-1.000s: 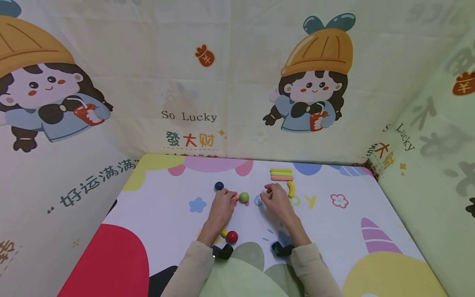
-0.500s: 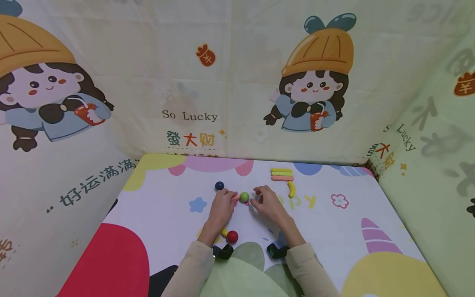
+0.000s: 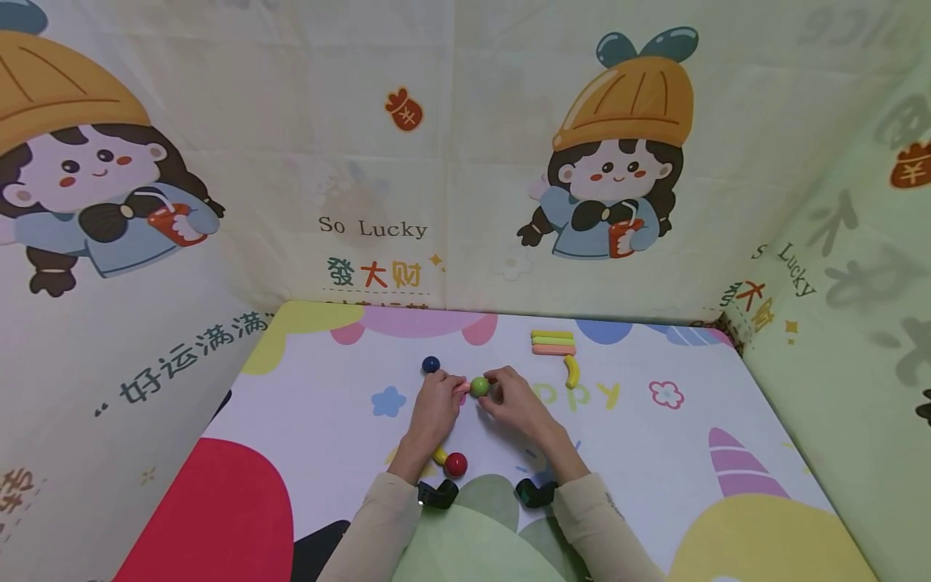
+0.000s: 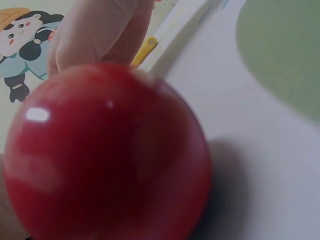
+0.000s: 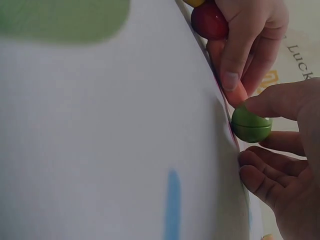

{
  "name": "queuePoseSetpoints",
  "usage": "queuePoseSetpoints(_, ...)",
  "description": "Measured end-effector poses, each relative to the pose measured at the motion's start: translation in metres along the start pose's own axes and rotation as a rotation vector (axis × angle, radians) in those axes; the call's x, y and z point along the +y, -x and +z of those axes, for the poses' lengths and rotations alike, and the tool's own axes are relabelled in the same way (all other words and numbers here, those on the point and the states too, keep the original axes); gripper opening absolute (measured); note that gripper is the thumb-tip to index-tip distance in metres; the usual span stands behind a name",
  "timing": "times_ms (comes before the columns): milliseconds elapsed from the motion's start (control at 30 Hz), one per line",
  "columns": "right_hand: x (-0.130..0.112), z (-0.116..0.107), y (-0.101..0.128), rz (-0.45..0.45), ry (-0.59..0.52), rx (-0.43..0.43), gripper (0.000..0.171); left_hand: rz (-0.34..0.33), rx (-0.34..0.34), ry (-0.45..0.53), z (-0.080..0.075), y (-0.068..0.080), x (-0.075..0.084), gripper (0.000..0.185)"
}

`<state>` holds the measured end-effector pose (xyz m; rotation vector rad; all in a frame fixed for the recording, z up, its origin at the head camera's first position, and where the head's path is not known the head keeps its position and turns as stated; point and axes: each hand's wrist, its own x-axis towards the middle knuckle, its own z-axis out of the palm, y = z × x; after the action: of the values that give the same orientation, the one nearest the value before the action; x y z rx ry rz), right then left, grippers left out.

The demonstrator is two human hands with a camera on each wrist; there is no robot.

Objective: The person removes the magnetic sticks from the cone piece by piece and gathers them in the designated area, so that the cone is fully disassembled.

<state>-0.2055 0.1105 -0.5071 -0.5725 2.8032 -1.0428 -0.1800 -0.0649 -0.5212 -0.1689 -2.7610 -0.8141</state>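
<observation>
In the head view my left hand (image 3: 436,402) pinches a short salmon-pink stick (image 3: 462,388), its far end against a small green ball (image 3: 479,386). My right hand (image 3: 518,400) has its thumb and a finger on opposite sides of that ball. A seam line runs round the green ball (image 5: 251,124) in the right wrist view. Just beyond the left fingers lies a dark blue ball (image 3: 431,364). Near the left wrist are a glossy red ball (image 3: 456,465) and a yellow piece (image 3: 440,455), partly hidden by the arm. The red ball (image 4: 107,155) fills much of the left wrist view.
At the back of the patterned tabletop (image 3: 327,485), yellow, lime and pink sticks (image 3: 553,342) lie side by side. A small yellow toy banana (image 3: 571,372) lies just in front of them. A printed cloth (image 3: 480,162) rises behind the table and along its sides.
My right hand has moved left across the table from near the toy banana to the green ball and now grips it. The left hand and the pink stick stay in place.
</observation>
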Motion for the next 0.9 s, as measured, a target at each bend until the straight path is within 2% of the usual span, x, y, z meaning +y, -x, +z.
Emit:
queuePoseSetpoints(400, 0.0013, 0.0056, -0.0056, -0.03, 0.022, 0.002, 0.047, -0.04, -0.017, 0.0, 0.0002, 0.0013, 0.0029, 0.026)
queuePoseSetpoints(900, 0.0032, 0.0081, -0.0062, -0.051, 0.029, 0.02, 0.041, -0.051, -0.024, -0.005, -0.0005, 0.0029, 0.0042, 0.026)
